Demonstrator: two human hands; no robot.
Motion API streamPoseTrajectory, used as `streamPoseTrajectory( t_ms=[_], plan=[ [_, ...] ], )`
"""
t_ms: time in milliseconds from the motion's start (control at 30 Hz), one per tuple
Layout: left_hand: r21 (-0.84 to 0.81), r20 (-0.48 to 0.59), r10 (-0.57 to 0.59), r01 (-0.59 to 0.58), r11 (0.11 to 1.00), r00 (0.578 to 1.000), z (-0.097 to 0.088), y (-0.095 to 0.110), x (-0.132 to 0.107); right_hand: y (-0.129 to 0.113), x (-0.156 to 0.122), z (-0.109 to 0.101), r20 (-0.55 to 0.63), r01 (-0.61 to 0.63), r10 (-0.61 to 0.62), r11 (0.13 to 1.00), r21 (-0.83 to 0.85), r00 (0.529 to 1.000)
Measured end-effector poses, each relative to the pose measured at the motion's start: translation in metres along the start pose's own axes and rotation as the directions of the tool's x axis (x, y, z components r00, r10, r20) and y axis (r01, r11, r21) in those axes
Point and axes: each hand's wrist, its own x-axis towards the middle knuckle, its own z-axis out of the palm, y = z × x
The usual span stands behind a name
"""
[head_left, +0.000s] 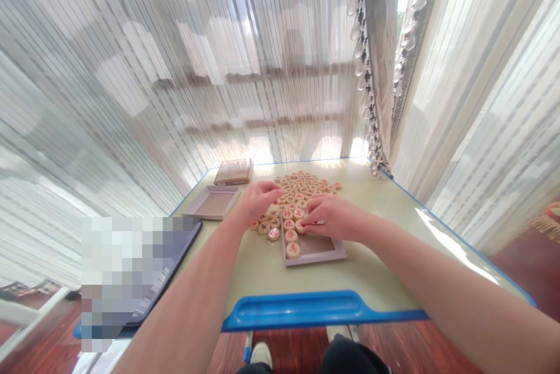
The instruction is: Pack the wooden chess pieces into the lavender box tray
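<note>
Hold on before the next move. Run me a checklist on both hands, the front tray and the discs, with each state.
1. Right hand at a disc inside the front tray: ok, fingertips are at it.
2. Firm grip on that disc: cannot tell, the fingers hide the contact.
3. Left hand holding nothing: cannot tell, its fingertips are beside the pile and their grip is unclear.
4. Left-column discs face up: ok, red characters show.
5. Room in the front tray: ok, bare floor shows on its near right.
6. Loose discs well away from the tray: not ok, several lie close by its left wall.
</note>
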Motion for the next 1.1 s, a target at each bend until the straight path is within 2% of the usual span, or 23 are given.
streamPoseTrajectory(
  t_ms=[167,333,600,667,733,767,833,900,967,1033,1100],
  plan=[
    [0.038,-0.035,-0.002,0.004,0.999,0.999,0.000,0.003,-0.002,-0.003,0.000,-0.001,-0.005,-0.049,0.050,0.998,0.046,0.999],
    [0.145,-0.010,0.033,-0.031,0.989,0.999,-0.001,0.008,-0.005,-0.003,0.000,0.000,-0.005,-0.075,0.075,0.996,0.049,0.997],
    [0.168,-0.042,0.043,-0.036,0.985,0.998,0.000,0.007,-0.004,-0.002,-0.001,0.000,-0.056,-0.106,0.108,0.994,0.022,0.993],
    [0.220,-0.041,0.052,-0.041,0.975,0.998,0.001,0.007,-0.004,0.003,-0.001,-0.002,-0.079,-0.158,0.156,0.987,-0.021,0.985],
    [0.321,-0.040,0.066,-0.050,0.946,0.997,0.001,0.005,-0.003,0.012,-0.001,-0.005,-0.140,-0.286,0.272,0.954,-0.089,0.952],
    [0.387,-0.042,0.090,-0.067,0.919,0.995,0.002,0.003,-0.003,0.018,-0.001,-0.007,-0.176,-0.374,0.351,0.919,-0.125,0.920],
    [0.524,-0.040,0.172,-0.126,0.842,0.984,0.002,-0.004,-0.001,0.030,-0.003,-0.011,-0.211,-0.548,0.511,0.815,-0.187,0.833],
    [0.613,-0.023,0.253,-0.186,0.768,0.967,0.003,-0.011,0.002,0.041,-0.005,-0.015,-0.193,-0.669,0.641,0.707,-0.230,0.743],
    [0.634,0.017,0.256,-0.209,0.745,0.966,0.003,-0.017,0.004,0.048,-0.007,-0.016,-0.181,-0.743,0.722,0.632,-0.218,0.668],
    [0.623,0.063,0.224,-0.214,0.753,0.972,0.003,-0.020,0.006,0.050,-0.007,-0.016,-0.181,-0.773,0.752,0.611,-0.169,0.634],
    [0.609,0.081,0.205,-0.211,0.764,0.976,0.002,-0.021,0.006,0.050,-0.006,-0.014,-0.178,-0.760,0.739,0.637,-0.129,0.649]
  ],
)
